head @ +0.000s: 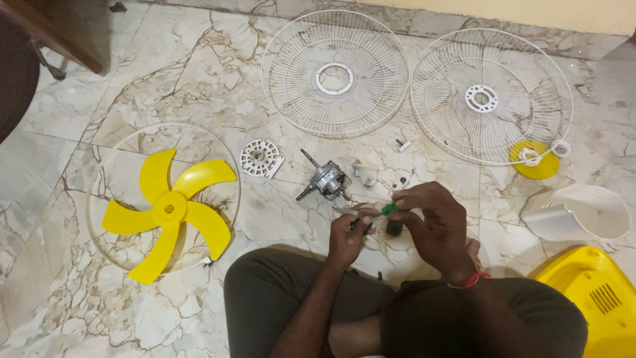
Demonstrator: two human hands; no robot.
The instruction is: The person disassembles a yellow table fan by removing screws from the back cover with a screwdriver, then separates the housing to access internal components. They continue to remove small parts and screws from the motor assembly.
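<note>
Nearest the viewer were the person's crossed legs in dark trousers (278, 298), seated on the marble floor (66, 219). Both forearms rose from the lap and met just above the knees. The left hand (349, 233) was curled, its fingers closed around a slim metal tool (344, 211) whose tip showed beyond the thumb. The right hand (434, 222), a red thread at its wrist (472, 280), arched over from the side, thumb and forefinger pinched on a small green part (388, 209) held between the two hands. A small dark piece (394, 227) lay beneath the hands; whether it was touched could not be told.

Just beyond the hands lay one metal fan motor (328, 180) with its shaft tilted, one small whitish bracket (366, 172) beside it, and a few tiny loose bits (403, 144). Farther beyond lay two white wire guards (334, 73) (491, 96), side by side. Left of the left hand lay one round white vented plate (261, 159); well to the left, one yellow five-bladed fan blade (169, 211) rested inside one thin white ring (93, 199). Right of the right hand were one yellow disc (534, 161), one white curved housing (578, 213) and one yellow vented casing (596, 298).
</note>
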